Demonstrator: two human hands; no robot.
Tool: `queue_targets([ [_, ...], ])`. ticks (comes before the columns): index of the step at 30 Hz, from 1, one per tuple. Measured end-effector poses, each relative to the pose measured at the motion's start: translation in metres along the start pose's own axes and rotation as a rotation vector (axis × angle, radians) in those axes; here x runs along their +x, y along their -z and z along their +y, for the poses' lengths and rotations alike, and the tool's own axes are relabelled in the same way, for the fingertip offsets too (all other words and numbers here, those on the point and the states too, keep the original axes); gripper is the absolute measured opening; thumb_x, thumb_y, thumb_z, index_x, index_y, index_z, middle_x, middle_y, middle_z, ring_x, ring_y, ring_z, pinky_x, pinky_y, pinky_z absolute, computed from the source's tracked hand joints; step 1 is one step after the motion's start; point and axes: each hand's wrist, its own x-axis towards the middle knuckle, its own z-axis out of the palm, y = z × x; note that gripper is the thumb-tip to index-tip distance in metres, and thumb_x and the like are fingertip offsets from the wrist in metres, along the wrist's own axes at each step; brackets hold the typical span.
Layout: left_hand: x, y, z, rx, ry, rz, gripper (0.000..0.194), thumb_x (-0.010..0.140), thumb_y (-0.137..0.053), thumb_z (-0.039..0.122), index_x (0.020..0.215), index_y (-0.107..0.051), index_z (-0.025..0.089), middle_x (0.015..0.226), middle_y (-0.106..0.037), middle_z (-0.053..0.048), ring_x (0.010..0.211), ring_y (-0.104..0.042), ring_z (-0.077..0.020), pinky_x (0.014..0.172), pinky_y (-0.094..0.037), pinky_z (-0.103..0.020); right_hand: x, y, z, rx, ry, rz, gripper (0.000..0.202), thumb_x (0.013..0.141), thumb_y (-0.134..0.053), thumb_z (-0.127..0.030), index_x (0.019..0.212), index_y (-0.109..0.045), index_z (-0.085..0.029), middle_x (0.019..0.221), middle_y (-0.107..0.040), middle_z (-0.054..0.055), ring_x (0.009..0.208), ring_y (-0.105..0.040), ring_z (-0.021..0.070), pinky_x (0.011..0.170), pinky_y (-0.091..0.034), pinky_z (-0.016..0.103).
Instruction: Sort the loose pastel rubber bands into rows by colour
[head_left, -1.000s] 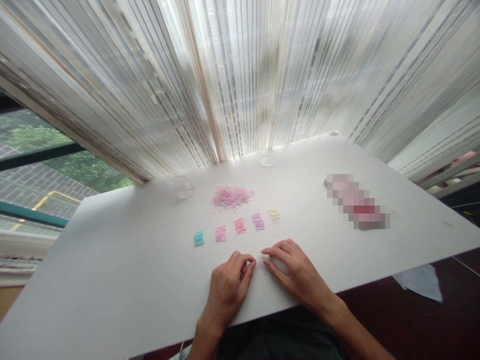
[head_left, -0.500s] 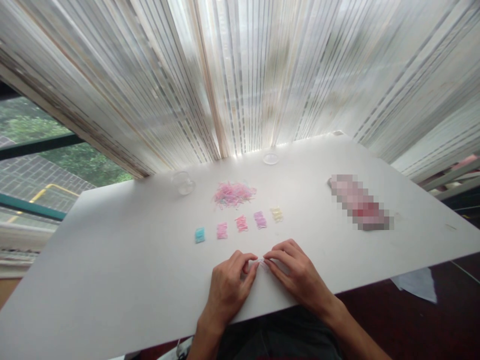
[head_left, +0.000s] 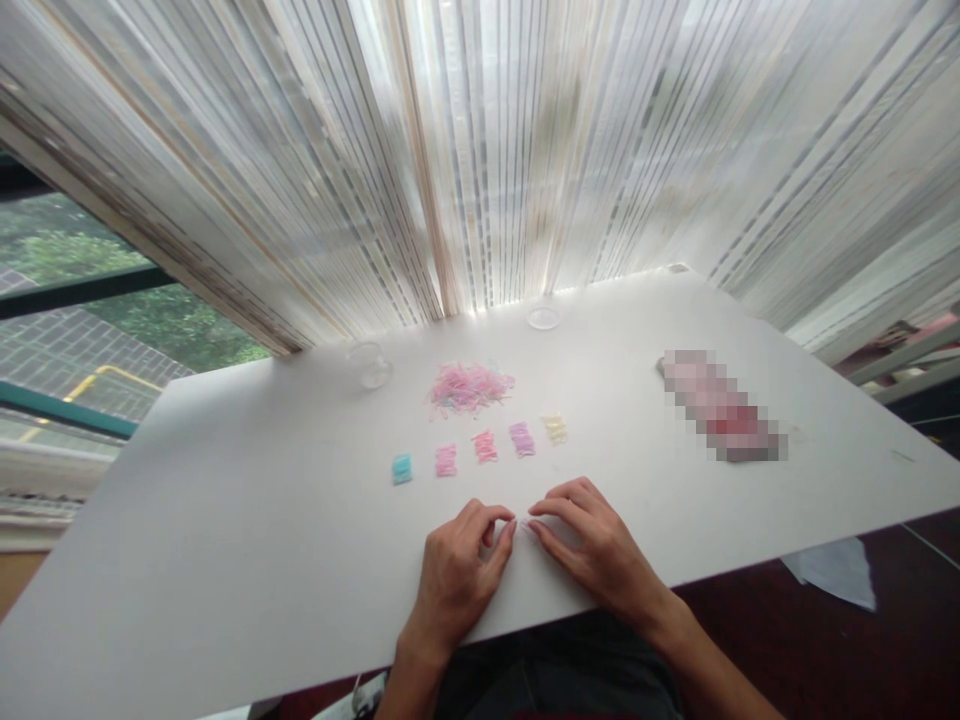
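Observation:
My left hand (head_left: 459,568) rests on the table with thumb and forefinger pinched together around a small bunch of pale, whitish strands (head_left: 523,523). From the other side, my right hand (head_left: 592,540) meets the same bunch with its thumb and fingertips curled in close. Fingertips hide much of the bunch. Just beyond the hands lies a row of small sorted bundles of thin strands: teal (head_left: 402,469), pink (head_left: 445,460), coral (head_left: 484,446), purple (head_left: 522,439) and pale yellow (head_left: 555,429). A loose mixed heap of pastel strands (head_left: 471,388) lies behind the row.
A clear round container (head_left: 370,368) stands at the back left of the white table (head_left: 247,540). A clear round lid (head_left: 543,317) lies near the back edge. A blurred-out pinkish object (head_left: 720,408) lies on the right. String curtains (head_left: 480,150) hang behind the table.
My right hand's thumb and fingertips have parted slightly at the pale bunch. Both hands stay in nearly the same place, and the bundles and heap have not been moved.

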Motion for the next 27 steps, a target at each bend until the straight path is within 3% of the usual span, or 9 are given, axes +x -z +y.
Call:
queue_targets([
  [27,-0.0012,-0.0020,-0.0015,0.003,-0.004,0.016,0.012,0.098,-0.054,0.022,0.098,-0.066,0.021,0.070,-0.052,0.003,0.060,-0.054,-0.0110,0.056,-0.041,-0.021,0.0002,-0.0009,0.0025,0.035,0.003,-0.011,0.012,0.094,-0.062,-0.010,0.099,-0.065,-0.021,0.090,-0.065,0.005,0.088,-0.060,0.0217,0.077,-0.055,0.035],
])
